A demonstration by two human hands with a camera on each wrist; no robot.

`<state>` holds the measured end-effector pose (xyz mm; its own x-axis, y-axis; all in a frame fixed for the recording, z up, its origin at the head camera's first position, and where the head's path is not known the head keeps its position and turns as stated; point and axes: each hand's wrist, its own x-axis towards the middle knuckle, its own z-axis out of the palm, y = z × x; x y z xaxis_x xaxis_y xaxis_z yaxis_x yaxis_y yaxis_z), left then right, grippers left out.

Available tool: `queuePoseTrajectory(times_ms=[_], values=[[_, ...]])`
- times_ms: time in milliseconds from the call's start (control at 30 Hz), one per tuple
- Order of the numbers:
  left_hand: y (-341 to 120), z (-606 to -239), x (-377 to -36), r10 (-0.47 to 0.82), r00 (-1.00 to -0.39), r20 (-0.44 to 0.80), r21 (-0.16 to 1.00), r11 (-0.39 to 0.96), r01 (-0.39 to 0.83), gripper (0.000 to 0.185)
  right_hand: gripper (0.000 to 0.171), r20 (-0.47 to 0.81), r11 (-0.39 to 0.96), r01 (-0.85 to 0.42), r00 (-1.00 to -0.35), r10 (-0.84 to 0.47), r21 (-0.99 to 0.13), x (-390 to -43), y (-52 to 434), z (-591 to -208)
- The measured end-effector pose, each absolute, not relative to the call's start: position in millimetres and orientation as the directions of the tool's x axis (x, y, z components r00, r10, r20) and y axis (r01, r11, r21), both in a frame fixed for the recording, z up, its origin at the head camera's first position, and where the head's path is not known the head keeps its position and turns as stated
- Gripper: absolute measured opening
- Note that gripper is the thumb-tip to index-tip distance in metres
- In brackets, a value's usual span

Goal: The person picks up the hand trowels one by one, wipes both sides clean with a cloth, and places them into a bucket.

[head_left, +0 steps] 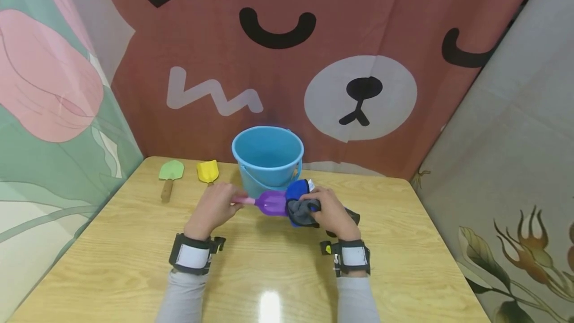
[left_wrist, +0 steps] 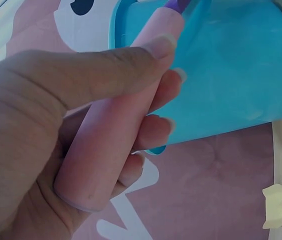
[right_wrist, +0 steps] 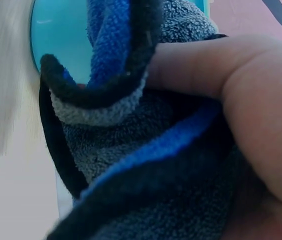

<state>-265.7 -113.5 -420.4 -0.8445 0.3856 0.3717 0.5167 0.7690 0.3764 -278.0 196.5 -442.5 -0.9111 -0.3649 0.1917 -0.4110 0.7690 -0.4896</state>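
My left hand (head_left: 216, 208) grips the pink handle (left_wrist: 111, 120) of a toy shovel with a purple blade (head_left: 271, 203), thumb along the top and fingers curled beneath. The shovel lies sideways above the table, its blade pointing right. At the blade's far end, my right hand (head_left: 331, 212) holds a grey and blue cloth (head_left: 301, 212) with dark edging. Cloth covers the tip of the blade. In the right wrist view the cloth (right_wrist: 116, 135) is bunched in folds, with the thumb pressing into it; most fingers are hidden. A light blue bucket (head_left: 267, 161) stands just behind the shovel.
A green toy shovel (head_left: 172, 169) with a wooden handle and a yellow toy shovel (head_left: 208, 171) lie at the table's back left. The wooden table (head_left: 251, 273) meets printed curtains at its back and sides, with a brown bear curtain (head_left: 278, 79) behind the bucket.
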Motion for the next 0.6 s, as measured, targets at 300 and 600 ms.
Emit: queuePoseTrajectory(times_ms=[300,600], values=[[-119.1,-423.9,-266.3,0.364,-0.858,0.363,0.413,0.763,0.498,0.014,0.036,0.177,0.789,-0.388,-0.921,-0.346,-0.476,-276.5,208.6,-444.3],[-119.0,-421.1,-265.2,0.374,-0.851,0.369,0.415,0.753,0.511,0.014,0.040,0.215,0.779,-0.390,-0.921,-0.325,-0.490,-278.0,217.6,-440.3]])
